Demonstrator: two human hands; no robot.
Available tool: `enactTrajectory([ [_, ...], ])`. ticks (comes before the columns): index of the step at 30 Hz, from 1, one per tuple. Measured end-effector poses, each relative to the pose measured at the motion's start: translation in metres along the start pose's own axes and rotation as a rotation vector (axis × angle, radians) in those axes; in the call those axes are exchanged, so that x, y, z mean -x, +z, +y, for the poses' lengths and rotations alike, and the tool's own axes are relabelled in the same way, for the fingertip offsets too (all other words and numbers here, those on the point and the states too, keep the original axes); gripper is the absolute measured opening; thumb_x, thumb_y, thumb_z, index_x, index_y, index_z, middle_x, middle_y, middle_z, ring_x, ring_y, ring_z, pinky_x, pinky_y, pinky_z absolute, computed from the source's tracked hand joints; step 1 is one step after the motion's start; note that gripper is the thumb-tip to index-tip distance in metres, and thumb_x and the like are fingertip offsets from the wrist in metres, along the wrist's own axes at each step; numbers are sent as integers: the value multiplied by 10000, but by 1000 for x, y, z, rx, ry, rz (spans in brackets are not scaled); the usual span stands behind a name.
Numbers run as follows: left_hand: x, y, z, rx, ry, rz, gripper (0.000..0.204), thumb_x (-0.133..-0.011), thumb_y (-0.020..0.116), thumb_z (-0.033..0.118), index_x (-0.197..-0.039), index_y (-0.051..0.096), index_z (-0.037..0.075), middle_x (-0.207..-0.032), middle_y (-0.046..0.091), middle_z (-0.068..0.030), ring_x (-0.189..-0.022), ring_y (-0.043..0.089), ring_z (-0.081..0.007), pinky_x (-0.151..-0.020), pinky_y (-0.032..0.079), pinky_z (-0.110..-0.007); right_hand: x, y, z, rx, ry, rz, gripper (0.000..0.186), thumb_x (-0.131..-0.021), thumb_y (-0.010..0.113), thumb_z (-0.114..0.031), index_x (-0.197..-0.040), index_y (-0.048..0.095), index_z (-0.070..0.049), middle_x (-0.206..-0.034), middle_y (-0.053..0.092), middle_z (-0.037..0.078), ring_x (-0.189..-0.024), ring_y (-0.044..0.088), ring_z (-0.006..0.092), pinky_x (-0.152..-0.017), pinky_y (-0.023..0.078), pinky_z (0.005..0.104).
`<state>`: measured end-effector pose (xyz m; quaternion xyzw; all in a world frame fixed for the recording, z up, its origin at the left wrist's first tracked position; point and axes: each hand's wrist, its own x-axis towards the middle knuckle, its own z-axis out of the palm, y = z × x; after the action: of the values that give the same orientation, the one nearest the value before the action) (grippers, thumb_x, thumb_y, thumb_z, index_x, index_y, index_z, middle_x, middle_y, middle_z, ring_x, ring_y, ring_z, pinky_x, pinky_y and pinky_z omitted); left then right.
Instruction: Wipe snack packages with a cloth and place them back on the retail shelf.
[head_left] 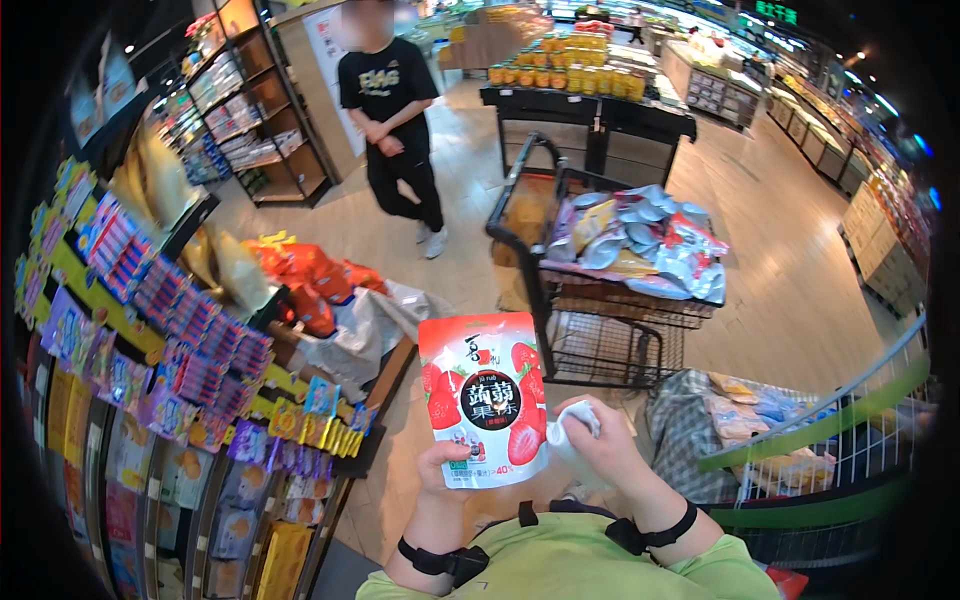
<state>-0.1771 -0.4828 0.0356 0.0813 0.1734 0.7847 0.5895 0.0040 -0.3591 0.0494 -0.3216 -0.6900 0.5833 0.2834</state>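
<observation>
Upright in front of me is a red and white pouch of strawberry jelly [485,345], its printed front toward me. My left hand [440,468] is closed on its lower left edge, thumb across the front. At the pouch's right edge, my right hand [604,446] pinches a crumpled white cloth or tissue [574,418]. The cloth is right beside the pouch; I cannot tell whether they touch. Most of the fingers of both hands are hidden behind what they hold. A black band circles each wrist.
A black shopping cart [540,280] piled with snack pouches [640,240] stands ahead. Candy racks [190,310] line my left, beside a bin of red bags [315,285]. A person [390,110] stands ahead left. A green-edged wire rack [810,460] curves at right.
</observation>
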Motion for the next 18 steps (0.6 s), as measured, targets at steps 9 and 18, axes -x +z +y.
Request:
enactTrajectory([
  [9, -97, 55, -122, -142, -124, 58, 637, -653, 544, 72, -1275, 425, -1, -1164, 576, -162, -1049, 579, -318, -942, 453, -450, -18, -137, 18, -314, 357, -229, 404, -839, 662, -335, -1078, 599, -15, -964, 638, 42, -825, 570, 84, -739, 472, 261],
  [18, -175, 69, -188, -699, -292, 151, 358, -818, 562, 49, -1167, 496, 8, -1056, 611, -74, -922, 604, -170, -813, 490, -324, -28, -224, 63, -414, 353, 55, 302, -843, 658, -248, -1029, 592, -19, -867, 636, 37, -702, 579, 84, -621, 483, 245],
])
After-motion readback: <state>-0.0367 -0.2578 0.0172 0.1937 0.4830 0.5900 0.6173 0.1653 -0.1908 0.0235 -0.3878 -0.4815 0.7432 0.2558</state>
